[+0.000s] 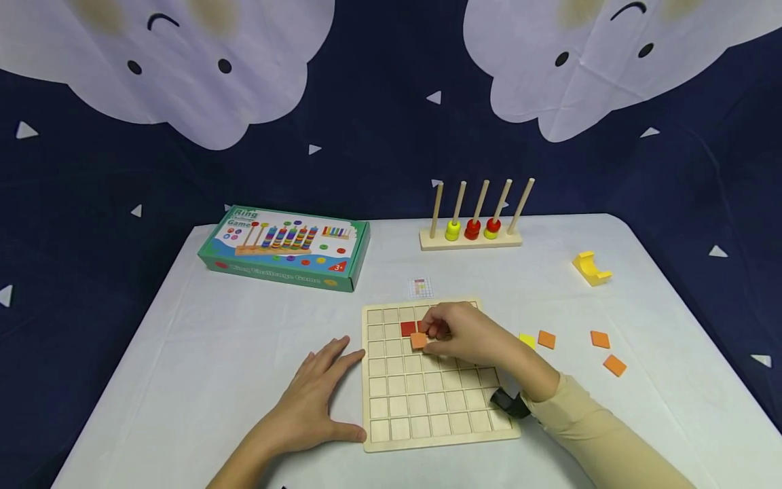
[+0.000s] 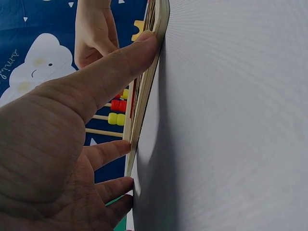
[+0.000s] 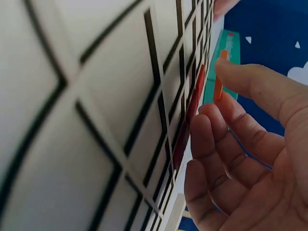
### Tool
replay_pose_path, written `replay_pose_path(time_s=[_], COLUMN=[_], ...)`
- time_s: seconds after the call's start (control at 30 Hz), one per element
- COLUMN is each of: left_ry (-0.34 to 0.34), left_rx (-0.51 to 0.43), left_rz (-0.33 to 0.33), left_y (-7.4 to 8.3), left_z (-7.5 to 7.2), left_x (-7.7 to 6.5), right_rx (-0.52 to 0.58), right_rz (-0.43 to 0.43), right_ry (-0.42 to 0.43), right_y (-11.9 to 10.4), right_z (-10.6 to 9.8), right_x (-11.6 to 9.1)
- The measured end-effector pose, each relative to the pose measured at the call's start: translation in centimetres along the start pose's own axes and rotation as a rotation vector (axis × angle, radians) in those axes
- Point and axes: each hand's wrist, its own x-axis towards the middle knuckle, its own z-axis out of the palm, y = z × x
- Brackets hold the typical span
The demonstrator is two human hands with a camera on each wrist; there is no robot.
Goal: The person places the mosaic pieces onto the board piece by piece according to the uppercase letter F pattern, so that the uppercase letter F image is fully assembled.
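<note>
A square wooden grid board [image 1: 406,407] lies on the white table. My right hand [image 1: 467,333] is over its upper part and pinches an orange square tile [image 1: 418,340] between thumb and finger. In the right wrist view the orange tile [image 3: 221,77] is held just off the board. A red tile [image 1: 408,329] sits in a cell of the board, and a second red one beside it is partly covered by the right hand. My left hand [image 1: 311,401] rests at the board's left edge, fingers spread, thumb and fingertips touching the rim.
Loose orange tiles [image 1: 614,365] and a partly hidden yellow tile [image 1: 527,340] lie right of the board. Behind it are a small printed grid card [image 1: 421,287], a peg stand [image 1: 470,242] with rings, a green game box [image 1: 287,248] and a yellow curved block [image 1: 591,269].
</note>
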Motion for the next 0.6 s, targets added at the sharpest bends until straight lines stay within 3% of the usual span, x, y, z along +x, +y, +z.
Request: replay_pose_path(time_s=[0.6], left_ry=[-0.001], left_rx=[0.007], left_rz=[-0.007], left_y=[0.05], left_z=[-0.01], left_x=[0.03], right_rx=[-0.088], right_rz=[0.025], right_ry=[0.036], right_y=[-1.03], right_z=[1.02], right_x=[0.32])
